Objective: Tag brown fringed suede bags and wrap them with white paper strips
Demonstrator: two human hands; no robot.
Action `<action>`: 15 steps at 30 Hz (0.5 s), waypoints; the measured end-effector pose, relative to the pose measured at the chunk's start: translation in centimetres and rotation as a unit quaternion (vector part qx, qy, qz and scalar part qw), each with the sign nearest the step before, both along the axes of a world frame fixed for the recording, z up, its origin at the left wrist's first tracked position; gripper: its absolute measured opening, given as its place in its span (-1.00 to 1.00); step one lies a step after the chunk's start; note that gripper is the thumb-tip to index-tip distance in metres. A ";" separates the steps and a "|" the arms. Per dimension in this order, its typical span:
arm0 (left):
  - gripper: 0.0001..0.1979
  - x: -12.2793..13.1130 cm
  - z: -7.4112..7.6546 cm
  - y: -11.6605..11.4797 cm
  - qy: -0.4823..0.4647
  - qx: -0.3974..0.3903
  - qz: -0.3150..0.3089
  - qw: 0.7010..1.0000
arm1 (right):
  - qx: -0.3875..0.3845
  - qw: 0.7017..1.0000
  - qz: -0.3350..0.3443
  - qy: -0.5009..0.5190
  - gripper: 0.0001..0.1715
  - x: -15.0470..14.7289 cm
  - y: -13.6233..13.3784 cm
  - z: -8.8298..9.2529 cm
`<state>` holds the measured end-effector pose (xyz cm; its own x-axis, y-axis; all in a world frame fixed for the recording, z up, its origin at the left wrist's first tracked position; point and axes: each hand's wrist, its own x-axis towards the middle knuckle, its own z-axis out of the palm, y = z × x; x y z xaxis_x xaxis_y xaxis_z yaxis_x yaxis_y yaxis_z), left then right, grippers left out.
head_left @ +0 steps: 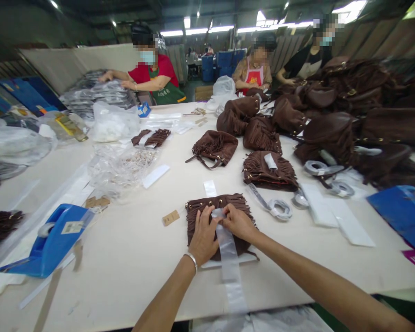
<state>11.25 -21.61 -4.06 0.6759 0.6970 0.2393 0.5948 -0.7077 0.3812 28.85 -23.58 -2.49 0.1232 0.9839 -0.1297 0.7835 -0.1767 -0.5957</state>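
Observation:
A dark brown fringed bag [244, 207] lies flat before me on a white sheet [245, 259]. A long translucent plastic strip [230, 258] runs up over the bag from the table's near edge. My right hand [240, 223] pinches the strip's upper end at the bag's middle. Fingers outstretched, my left hand [204, 235] rests on the bag's left part, its thumb against the strip. A white strip end [210, 188] sticks out beyond the bag's far edge. Left of the bag lies a small brown tag [170, 217].
A blue tape dispenser [60, 240] stands left; another blue holder [399, 216] stands right. Rolled strips [280, 210] and white sheets [346, 221] lie right of the bag. More brown bags [269, 170] pile up behind. Across the table, several people work, one beside stacked plastic-wrapped goods [100, 94].

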 end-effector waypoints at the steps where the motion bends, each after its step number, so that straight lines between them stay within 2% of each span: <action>1: -0.52 0.0 0.1 0.0 0.003 -0.003 0.000 1.000 | -0.005 1.000 0.011 -0.004 -0.67 0.3 0.2 0.3; 4: -0.50 0.1 -0.1 0.0 0.002 -0.008 0.001 1.000 | -0.021 0.998 0.066 -0.009 -0.59 1.9 1.9 1.7; 8: -0.46 0.1 -0.3 0.0 -0.010 -0.013 -0.003 1.000 | 0.060 0.991 0.092 -0.073 -0.74 4.0 7.1 2.8; 10: -0.40 0.1 -0.4 0.0 -0.012 -0.015 -0.007 1.000 | 0.081 0.987 0.102 -0.092 -0.77 4.4 10.2 2.2; 12: -0.35 0.2 -0.3 -0.1 -0.010 -0.020 -0.008 1.000 | 0.070 0.987 0.110 -0.094 -0.74 4.4 12.8 0.7; 15: -0.29 0.1 -0.3 0.1 -0.005 -0.034 -0.010 0.999 | 0.049 0.989 0.096 -0.102 -0.48 4.4 15.4 -1.7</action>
